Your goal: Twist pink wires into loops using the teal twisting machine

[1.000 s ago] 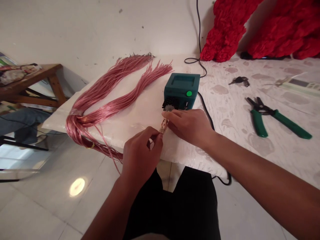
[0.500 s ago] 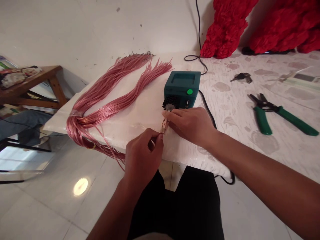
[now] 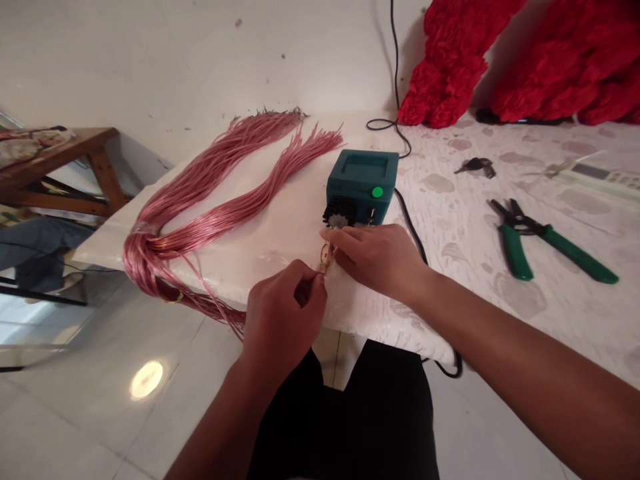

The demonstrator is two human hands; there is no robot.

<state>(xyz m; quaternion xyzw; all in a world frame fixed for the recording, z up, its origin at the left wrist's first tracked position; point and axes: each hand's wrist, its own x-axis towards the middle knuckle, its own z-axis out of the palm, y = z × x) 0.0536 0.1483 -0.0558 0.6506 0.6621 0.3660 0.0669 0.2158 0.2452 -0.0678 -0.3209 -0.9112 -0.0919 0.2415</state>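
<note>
A small brass-coloured piece sits between my two hands, in front of a teal machine with a black bristly wheel. My right hand pinches the upper part of that piece, close below the wheel. At its lower end, my left hand has thumb and forefinger pressed together; what they grip is too small to make out. Left of the machine lies a large bundle of pink wires, bent at the table's left edge, with some strands running behind my left hand.
Green-handled pliers and keys lie at the right on the table. Red flowers stand at the back. Black cable runs beside the machine. A wooden stool stands at the left, near a person's leg.
The view has shifted slightly, so most things on the table appear a little lower and further left. Both hands keep their grips, with hardly any movement relative to the machine.
</note>
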